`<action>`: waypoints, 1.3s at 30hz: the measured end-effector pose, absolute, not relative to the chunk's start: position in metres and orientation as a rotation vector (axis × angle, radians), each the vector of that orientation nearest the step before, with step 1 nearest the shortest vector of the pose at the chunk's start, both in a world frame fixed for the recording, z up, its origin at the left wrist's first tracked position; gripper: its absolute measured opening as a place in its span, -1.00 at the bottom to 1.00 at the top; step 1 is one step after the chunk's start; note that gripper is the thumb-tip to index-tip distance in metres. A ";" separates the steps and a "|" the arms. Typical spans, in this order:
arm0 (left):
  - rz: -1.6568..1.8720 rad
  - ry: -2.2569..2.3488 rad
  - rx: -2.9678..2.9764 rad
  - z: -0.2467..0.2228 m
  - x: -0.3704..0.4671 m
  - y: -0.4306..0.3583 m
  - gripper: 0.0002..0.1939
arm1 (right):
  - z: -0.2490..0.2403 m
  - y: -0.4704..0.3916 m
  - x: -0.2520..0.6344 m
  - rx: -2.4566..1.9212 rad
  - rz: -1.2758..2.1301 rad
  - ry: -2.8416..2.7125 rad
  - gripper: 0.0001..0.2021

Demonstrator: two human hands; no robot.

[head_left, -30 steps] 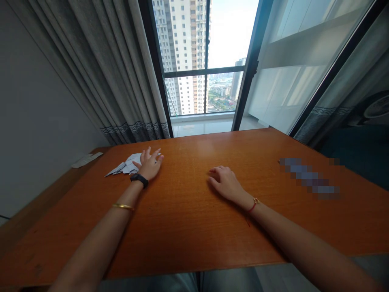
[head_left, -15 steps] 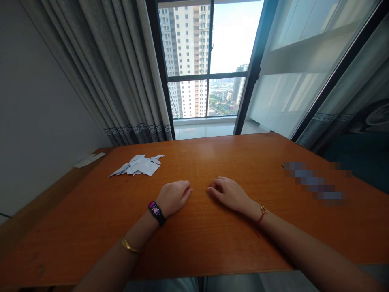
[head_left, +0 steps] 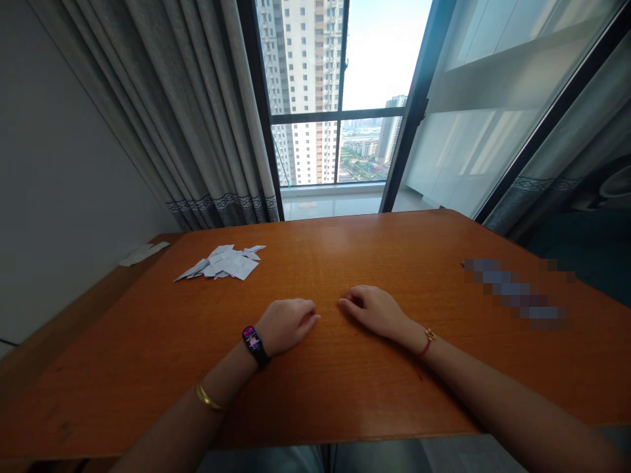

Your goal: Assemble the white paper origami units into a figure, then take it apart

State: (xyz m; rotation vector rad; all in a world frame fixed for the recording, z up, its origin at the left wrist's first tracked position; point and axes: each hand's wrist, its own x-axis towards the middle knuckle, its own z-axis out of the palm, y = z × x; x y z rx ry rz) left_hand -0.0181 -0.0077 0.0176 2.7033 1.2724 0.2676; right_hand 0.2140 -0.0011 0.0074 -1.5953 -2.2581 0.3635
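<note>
My left hand (head_left: 288, 323) rests on the brown wooden table (head_left: 315, 394), its fingers curled in and the thumb lying alongside them. No object shows in it. A little to the right, my right hand (head_left: 372, 309) lies on the same surface, also loosely closed, with a small dark hollow between thumb and forefinger and nothing visible inside. A gap of bare wood separates the two hands. Beyond my left hand is a loose heap of folded white paper pieces (head_left: 227, 263), touched by neither hand.
A blurred-out item (head_left: 513, 289) lies on the table's right side. White strips (head_left: 142, 254) sit on a ledge by the left wall. Grey curtains (head_left: 211, 118) and a glass window (head_left: 335, 151) stand past the far edge.
My left hand has shifted slightly to the right, nearer my right hand. The right hand stays almost in place, and the view has tilted down a little.
</note>
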 end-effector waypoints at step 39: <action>0.290 1.335 2.639 0.021 -0.023 -0.003 -0.68 | 0.014 -0.001 0.218 -1.479 0.467 -2.401 -0.73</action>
